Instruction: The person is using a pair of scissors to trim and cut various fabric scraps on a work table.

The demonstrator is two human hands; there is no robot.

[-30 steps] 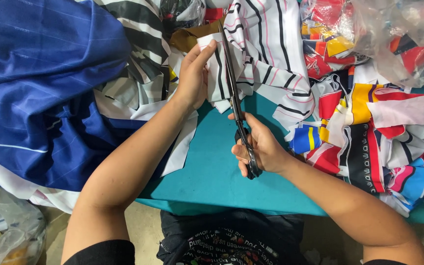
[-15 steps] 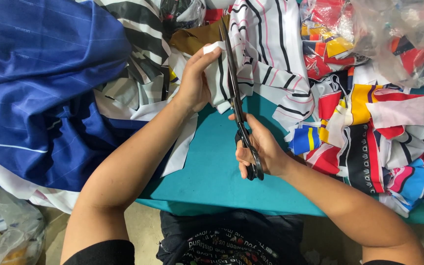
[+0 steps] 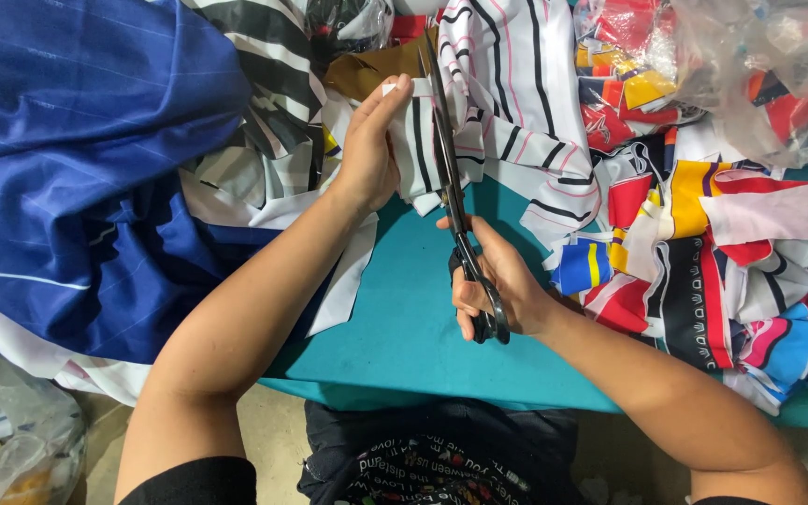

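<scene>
Here, at the centre of the frame, a person's right hand (image 3: 493, 285) grips the dark handles of a long pair of black scissors (image 3: 455, 201), fingers curled through the loops and thumb along the upper shank. The blades point toward the top edge of the frame and stand slightly parted at the tips, running up through a piece of white cloth with black and pink stripes (image 3: 507, 103).

Just left of the blades, the left hand (image 3: 371, 154) pinches the edge of that striped cloth, fingers straight and pressed together, thumb hidden under the fabric, holding it flat beside the cut.

Both forearms rest over a teal table (image 3: 404, 318), which shows bare between them. A large heap of blue cloth (image 3: 67, 159) fills the upper left of the frame and hangs over the table's near edge. At the right lies a pile of scraps (image 3: 703, 243) in red, yellow, blue, black and white, touching the striped cloth. A clear plastic bag (image 3: 769, 65) sits in the upper right corner, and another crumpled bag (image 3: 11, 444) lies on the floor at lower left.
</scene>
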